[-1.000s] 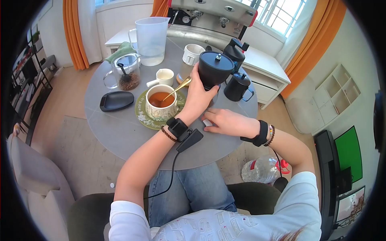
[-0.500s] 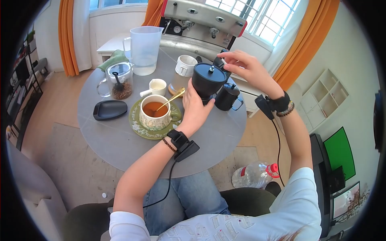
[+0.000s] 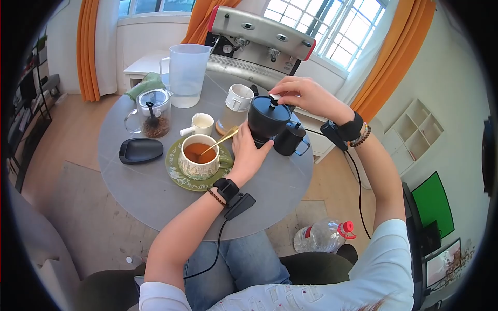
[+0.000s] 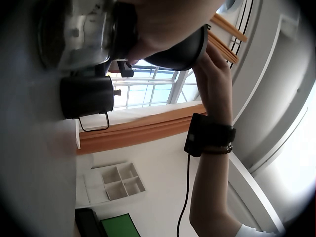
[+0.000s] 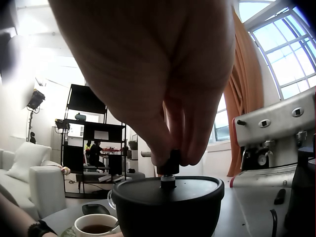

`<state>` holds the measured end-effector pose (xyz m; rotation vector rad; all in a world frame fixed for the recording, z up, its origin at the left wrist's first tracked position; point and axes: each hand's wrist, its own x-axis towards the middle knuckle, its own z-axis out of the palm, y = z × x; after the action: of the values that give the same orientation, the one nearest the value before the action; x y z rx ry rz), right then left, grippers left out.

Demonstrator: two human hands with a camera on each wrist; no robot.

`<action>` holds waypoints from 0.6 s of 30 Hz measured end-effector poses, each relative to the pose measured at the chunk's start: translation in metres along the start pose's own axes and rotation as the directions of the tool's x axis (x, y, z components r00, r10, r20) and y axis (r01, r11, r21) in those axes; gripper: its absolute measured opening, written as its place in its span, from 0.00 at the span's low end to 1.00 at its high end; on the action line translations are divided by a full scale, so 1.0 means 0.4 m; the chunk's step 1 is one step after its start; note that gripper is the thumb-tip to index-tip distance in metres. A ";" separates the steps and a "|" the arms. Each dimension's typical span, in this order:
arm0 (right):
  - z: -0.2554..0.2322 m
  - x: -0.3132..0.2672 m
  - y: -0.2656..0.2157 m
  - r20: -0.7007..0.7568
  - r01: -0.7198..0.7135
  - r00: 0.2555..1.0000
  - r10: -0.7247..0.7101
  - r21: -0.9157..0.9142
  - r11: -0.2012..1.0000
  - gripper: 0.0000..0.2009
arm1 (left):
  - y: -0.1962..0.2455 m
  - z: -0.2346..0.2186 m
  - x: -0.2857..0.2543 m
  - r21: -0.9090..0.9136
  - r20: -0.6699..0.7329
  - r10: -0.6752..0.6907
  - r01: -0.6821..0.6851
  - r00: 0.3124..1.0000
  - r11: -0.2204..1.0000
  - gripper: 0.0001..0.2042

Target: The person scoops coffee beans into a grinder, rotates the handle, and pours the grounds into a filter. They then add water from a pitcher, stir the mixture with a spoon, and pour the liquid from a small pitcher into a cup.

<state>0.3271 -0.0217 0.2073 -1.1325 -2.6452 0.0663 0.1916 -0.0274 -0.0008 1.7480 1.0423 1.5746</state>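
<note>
A black hand coffee grinder [image 3: 265,120] stands at the right of the round table, its glass base [image 4: 81,37] visible in the left wrist view. My left hand [image 3: 250,156] grips it around the narrow neck below the wide hopper. Above the lid [image 5: 195,186], the fingertips of my right hand [image 3: 308,98] pinch a small dark piece [image 5: 171,163] at the top of the metal shaft. A pale bit of that piece shows in the head view. Just right of the grinder is a black pitcher [image 3: 290,139] with a wire handle.
Left of the grinder, a mug of tea [image 3: 198,168] with a gold spoon sits on a green saucer [image 3: 181,180]. A small white cup [image 3: 202,124], glass pot of beans [image 3: 160,122], black dish [image 3: 140,151] and water jug [image 3: 188,75] stand nearby. An espresso machine [image 3: 259,44] is behind.
My right hand has risen from the tabletop, carrying a small piece, and come down onto the grinder's shaft. My left hand has kept its grip on the grinder's neck.
</note>
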 end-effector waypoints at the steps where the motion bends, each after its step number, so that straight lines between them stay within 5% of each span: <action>1: -0.001 0.001 -0.003 0.001 -0.005 1.000 0.005 -0.005 1.000 0.12 | -0.005 0.004 -0.001 0.011 -0.004 0.002 -0.002 1.000 1.000 0.39; 8: 0.006 0.010 -0.021 0.002 0.002 1.000 -0.002 -0.099 0.995 0.12 | -0.009 0.011 -0.004 0.031 0.014 -0.017 0.017 1.000 0.999 0.35; 12: 0.013 0.027 -0.020 0.057 0.062 0.997 -0.047 -0.303 0.951 0.14 | 0.007 0.008 0.008 0.097 0.043 -0.067 0.063 0.997 0.993 0.34; 16: 0.012 0.028 -0.026 0.109 0.046 0.994 -0.007 -0.359 0.932 0.17 | 0.005 0.019 0.007 0.115 -0.006 -0.074 0.074 0.997 0.991 0.38; 18: 0.034 0.023 -0.075 0.052 -0.073 0.993 0.110 -0.464 0.883 0.21 | 0.021 0.002 0.007 0.126 -0.012 -0.072 0.073 0.997 0.989 0.38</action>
<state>0.2963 -0.0353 0.2006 -1.4194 -2.7529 -0.5430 0.1938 -0.0295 0.0073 1.7663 1.2194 1.5006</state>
